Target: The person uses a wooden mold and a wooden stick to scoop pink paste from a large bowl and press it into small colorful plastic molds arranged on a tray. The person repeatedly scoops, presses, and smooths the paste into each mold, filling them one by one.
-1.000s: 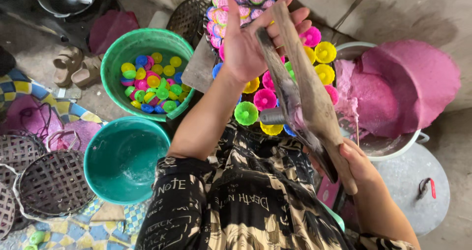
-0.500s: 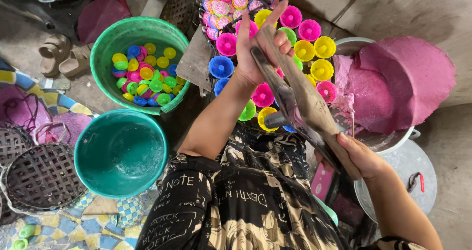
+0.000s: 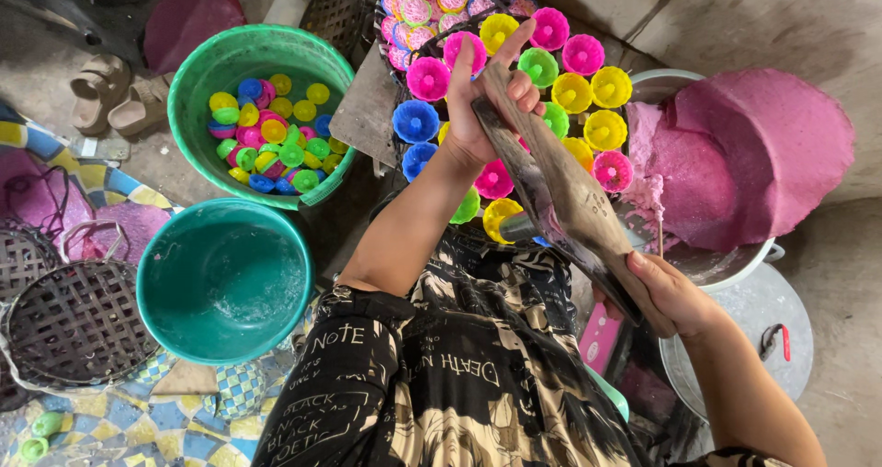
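A long grey scraper (image 3: 565, 191) is gripped by closed right hand (image 3: 675, 292) (low end) and half-open left hand (image 3: 487, 109).

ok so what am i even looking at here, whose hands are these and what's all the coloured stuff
This is one picture from a camera worn on a person's head, looking down, so the hands are that person's own. The left hand and right hand each hold an end of a long, flat grey-brown tool smeared with pink. Beneath it lies a tray of small bright fluted cups. A green tub holds more cups; a teal tub looks empty. On the right, a metal bowl holds pink dough.
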Tool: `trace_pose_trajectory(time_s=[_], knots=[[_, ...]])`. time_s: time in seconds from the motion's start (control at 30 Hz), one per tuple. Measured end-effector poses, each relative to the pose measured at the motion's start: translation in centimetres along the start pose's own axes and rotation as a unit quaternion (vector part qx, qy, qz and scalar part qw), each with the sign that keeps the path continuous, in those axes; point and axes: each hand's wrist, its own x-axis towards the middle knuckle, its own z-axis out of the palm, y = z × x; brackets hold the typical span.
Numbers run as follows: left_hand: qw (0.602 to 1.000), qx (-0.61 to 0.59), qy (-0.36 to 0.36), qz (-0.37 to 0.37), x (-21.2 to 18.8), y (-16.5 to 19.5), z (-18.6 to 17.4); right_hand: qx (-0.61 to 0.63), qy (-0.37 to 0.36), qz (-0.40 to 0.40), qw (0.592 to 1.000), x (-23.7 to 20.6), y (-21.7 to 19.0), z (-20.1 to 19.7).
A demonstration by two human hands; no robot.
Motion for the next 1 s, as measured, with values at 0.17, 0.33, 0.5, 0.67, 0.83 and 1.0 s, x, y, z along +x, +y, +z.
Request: trace_pose_trajectory(time_s=[0.17,0.33,0.5,0.67,0.83,1.0], knots=[[1.000,0.007,0.012,0.006,-0.1,-0.1,0.3,0.004,0.014,0.017,1.000,-0.3,-0.2,0.0],[0.999,0.027,0.025,0.017,-0.5,-0.2,0.2,-0.009,0.024,0.021,0.999,-0.5,-0.3,0.3],[0.999,0.026,0.033,0.024,-0.5,0.2,0.3,-0.008,0.019,0.004,1.000,0.1,-0.1,0.7],[0.997,0.029,0.059,0.035,0.5,0.7,1.7,-0.044,0.032,-0.001,0.999,0.3,-0.7,0.6],[0.998,0.030,0.043,0.038,2.1,-0.3,2.1,-0.058,0.085,-0.009,0.995,-0.3,-1.2,-0.2],[0.998,0.023,0.052,0.028,3.3,-2.9,1.7,-0.095,0.123,-0.015,0.988,-2.1,-1.5,-1.5]])
